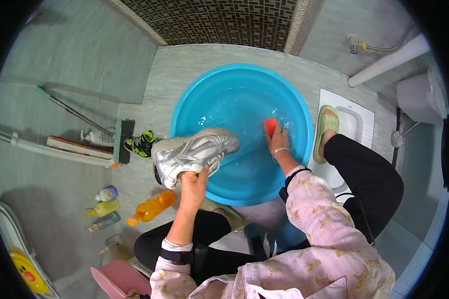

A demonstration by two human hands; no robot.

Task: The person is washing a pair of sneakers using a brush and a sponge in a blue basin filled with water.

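Head view, silver shoe [199, 151], in left hand [195, 182]

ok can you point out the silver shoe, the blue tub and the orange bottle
Silver shoe [195, 150]: head view, on the side of its upper
Blue tub [240, 75]: head view, on its far inner wall, below the rim
Orange bottle [153, 207]: head view, on the middle of its body
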